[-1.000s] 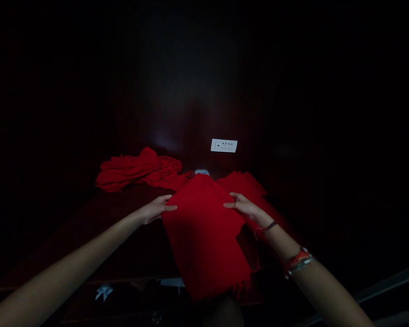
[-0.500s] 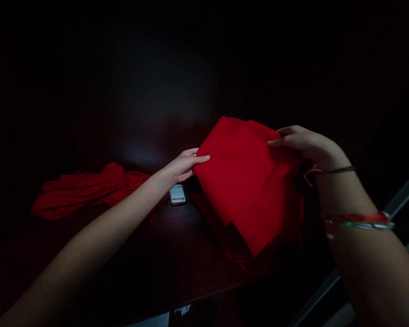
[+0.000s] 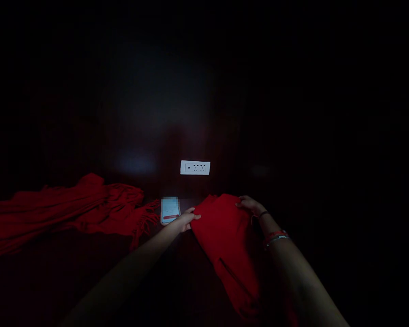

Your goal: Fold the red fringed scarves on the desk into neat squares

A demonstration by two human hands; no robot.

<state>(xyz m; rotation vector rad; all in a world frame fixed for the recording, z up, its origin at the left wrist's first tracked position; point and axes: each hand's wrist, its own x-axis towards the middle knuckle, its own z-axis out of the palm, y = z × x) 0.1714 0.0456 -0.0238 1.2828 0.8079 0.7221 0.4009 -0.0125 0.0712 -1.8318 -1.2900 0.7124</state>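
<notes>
Your view is dim, edges near black; faint glare on dark wall (image 3: 153,91); phone screen (image 3: 170,210) lit, top pixelated.

The phone (image 3: 170,210) lay near the table's (image 3: 179,263) back edge, below the socket (image 3: 195,167). One cloth (image 3: 71,206) was left of it, a second cloth (image 3: 221,227) right.

held cloth (image 3: 221,227): matt, smooth. fringed cloth (image 3: 116,206): matt, rumpled. outlet plate (image 3: 192,168): smooth plastic. wall (image 3: 136,161): glossy. bangle (image 3: 277,238): shiny metal.
</notes>
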